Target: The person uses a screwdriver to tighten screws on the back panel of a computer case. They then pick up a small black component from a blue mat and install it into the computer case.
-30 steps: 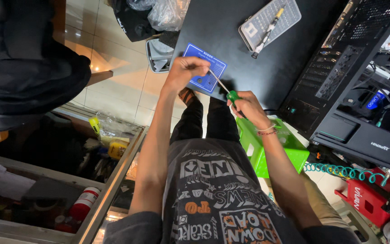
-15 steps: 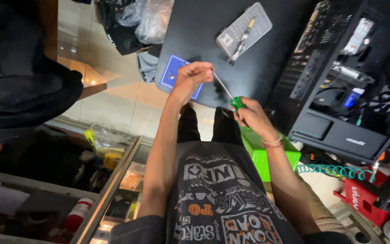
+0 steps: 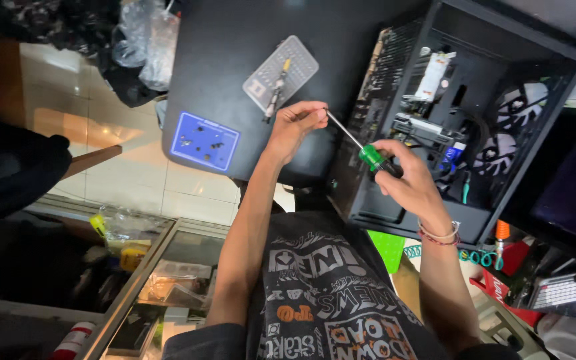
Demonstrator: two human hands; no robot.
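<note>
The right hand [image 3: 405, 180] grips the green-and-black handle of a screwdriver [image 3: 368, 155], as it did 1 second ago. The left hand [image 3: 295, 127] is closed, pinching the shaft's tip; whether it holds a screw I cannot tell. Both hands have lifted off the blue magnetic screw mat [image 3: 203, 141], now left of them, and sit just beside the open black computer case [image 3: 475, 127]. Beyond the left hand lies a grey tray [image 3: 295, 70].

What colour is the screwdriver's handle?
Green with a black end, on the screwdriver in the right hand; head view.
</note>
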